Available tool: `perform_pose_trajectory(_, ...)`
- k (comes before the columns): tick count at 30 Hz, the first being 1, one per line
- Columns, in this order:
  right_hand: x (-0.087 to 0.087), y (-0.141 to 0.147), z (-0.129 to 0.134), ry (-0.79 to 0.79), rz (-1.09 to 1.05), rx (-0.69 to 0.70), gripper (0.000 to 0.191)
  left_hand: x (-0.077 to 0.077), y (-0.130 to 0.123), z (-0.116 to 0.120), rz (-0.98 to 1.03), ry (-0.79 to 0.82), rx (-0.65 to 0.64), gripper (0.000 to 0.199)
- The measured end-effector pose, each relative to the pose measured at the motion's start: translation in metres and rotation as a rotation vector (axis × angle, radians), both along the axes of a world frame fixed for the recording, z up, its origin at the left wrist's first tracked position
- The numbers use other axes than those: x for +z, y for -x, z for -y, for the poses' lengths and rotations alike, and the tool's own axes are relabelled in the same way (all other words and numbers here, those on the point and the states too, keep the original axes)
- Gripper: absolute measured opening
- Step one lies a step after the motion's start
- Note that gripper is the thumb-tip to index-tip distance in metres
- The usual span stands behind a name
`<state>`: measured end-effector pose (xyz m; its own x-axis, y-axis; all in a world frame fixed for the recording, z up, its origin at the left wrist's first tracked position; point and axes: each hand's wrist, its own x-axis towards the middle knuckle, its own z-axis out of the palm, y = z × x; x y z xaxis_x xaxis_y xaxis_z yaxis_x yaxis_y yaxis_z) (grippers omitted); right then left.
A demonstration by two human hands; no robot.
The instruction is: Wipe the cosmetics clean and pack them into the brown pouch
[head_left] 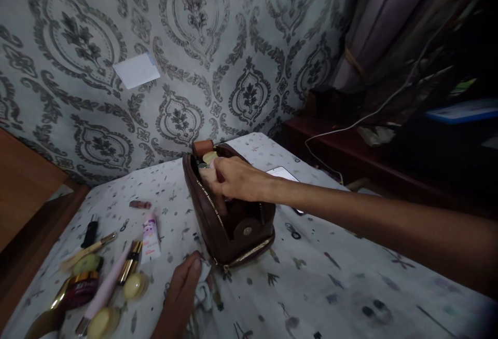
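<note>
A brown bag [233, 243] was stood unzipped on a patterned sheet [330, 287]; a round yellowish lid [210, 157] was seen within. The right hand [235, 178] was inserted, its fingers curled at a pale item [207, 175]; whether this was pinched could not be told. The left hand [182, 284] was placed against a crumpled cloth [203, 295], its grip partly hidden. Yellow-topped jars [134, 286] were grouped farther left.

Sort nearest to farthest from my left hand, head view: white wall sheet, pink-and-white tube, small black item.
1. Pink-and-white tube, left and slightly beyond.
2. Small black item, farther left.
3. White wall sheet, high above.
</note>
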<state>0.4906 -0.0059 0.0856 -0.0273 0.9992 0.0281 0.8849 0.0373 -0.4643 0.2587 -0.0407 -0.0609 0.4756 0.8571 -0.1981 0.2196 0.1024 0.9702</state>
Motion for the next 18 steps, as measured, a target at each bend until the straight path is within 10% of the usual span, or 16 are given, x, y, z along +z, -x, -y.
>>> perform_pose_trajectory(18,-0.008,0.006,0.002,0.003,0.102,0.032,0.026,-0.01,0.0,-0.001,0.006,-0.039,0.044,0.057)
